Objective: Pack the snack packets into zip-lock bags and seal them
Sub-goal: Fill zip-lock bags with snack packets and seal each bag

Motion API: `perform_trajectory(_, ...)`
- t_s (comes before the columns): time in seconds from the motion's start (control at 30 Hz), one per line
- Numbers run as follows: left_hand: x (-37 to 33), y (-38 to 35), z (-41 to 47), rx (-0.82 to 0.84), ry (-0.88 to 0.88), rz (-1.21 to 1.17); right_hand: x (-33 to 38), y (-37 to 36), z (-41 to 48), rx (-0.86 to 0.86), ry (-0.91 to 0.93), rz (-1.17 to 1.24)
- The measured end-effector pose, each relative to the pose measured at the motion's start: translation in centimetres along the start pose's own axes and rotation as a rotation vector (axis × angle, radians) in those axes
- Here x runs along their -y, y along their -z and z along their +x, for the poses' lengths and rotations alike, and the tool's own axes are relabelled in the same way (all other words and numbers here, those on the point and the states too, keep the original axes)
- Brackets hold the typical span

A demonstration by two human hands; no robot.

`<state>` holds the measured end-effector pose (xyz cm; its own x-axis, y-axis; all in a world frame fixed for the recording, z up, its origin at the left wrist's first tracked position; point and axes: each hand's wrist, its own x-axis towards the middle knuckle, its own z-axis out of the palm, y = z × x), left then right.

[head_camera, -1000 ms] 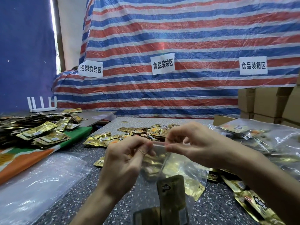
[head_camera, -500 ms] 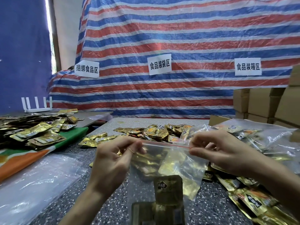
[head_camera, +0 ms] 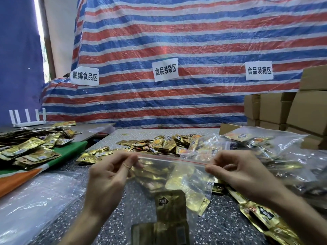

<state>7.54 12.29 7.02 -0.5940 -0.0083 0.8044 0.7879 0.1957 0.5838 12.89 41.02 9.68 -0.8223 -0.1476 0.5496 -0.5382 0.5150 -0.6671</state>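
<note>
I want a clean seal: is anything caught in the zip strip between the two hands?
Nothing visible. The left hand and right hand pinch the ends of the zip strip; the gold packets lie below it inside the bag.

Clear glossy plastic zip-lock bag; shiny gold foil snack packets; speckled stone-look table

Striped tarp backdrop, speckled table

Daylight enters by the narrow bright gap far left, blown out white; elsewhere my light is soft, shadows faint. Glare glints off the gold foil snack packets and the near-left clear plastic sheet. The brown cardboard boxes at the right edge look smeared.
</note>
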Motion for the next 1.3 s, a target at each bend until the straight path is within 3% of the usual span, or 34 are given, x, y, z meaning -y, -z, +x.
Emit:
perform_trajectory(0.1, 0.3, -0.5, -0.6, 0.03, 0.015, -0.016, -2.4, -2.2, -1.7, -0.073, -0.193, 0.261)
perform_trajectory(0.27, 0.1, -2.0, -0.9, 0.038, 0.022, -0.155, -4.9, -6.9, -3.5, 0.286, -0.481, 0.333)
perform_trajectory(0.37, -0.1, -3.3, -0.5, -0.023, 0.027, -0.262, -5.6, -9.1, -3.6, 0.41, -0.466, 0.304)
perform_trajectory(0.53, 0.2, -4.7, -0.1, -0.024, 0.017, -0.333, -5.8, -9.1, -4.0, 0.366, -0.43, 0.35)
perform_trajectory(0.67, 1.8, -5.2, -0.1, -0.04, 0.113, -0.39, -6.1, -7.1, -3.5, 0.273, -0.444, 0.448)
perform_trajectory(0.9, 6.0, -6.1, -1.8, 0.152, 0.335, -0.316, -9.2, -1.5, -3.4, -0.002, -0.674, 0.072)
perform_trajectory(0.97, 6.9, -6.2, -2.2, 0.148, 0.376, -0.277, -9.5, -1.0, -3.3, -0.073, -0.731, -0.207)
perform_trajectory(1.07, 7.7, -6.3, -2.6, 0.148, 0.405, -0.233, -9.4, -1.9, -3.2, -0.009, -0.788, -0.637)
perform_trajectory(1.2, 8.2, -6.1, -3.1, 0.153, 0.383, -0.187, -7.7, -3.8, -3.1, -0.033, -0.675, -1.105)
perform_trajectory(1.3, 8.3, -5.6, -3.2, 0.168, 0.358, -0.138, -6.0, -5.8, -2.1, -0.128, -0.487, -1.099)
